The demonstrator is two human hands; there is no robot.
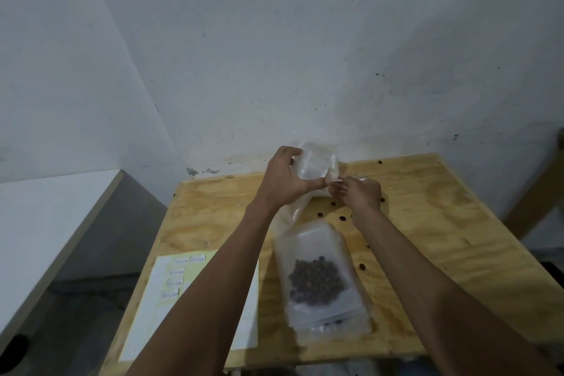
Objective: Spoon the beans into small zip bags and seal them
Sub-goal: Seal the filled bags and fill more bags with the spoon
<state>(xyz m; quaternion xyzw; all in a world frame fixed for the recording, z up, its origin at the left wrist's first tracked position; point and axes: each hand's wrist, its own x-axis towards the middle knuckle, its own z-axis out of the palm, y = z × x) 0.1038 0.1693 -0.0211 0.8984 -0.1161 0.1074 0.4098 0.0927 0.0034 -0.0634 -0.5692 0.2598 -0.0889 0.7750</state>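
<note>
My left hand (285, 178) grips a clear plastic pack of small zip bags (317, 165), held up above the far part of the wooden table (427, 223). My right hand (360, 194) pinches at the pack's lower right corner, fingers curled on thin plastic. Nearer to me a zip bag with dark beans (317, 281) lies flat on top of other bags. Several loose beans (343, 218) are scattered on the wood around my hands. No spoon is in view.
A yellow-and-white sheet with small handwritten labels (180, 281) lies at the table's near left. A white surface (45, 223) stands to the left, lower than the wall. The white wall is right behind the table. A wooden leg (537, 192) rises at the right.
</note>
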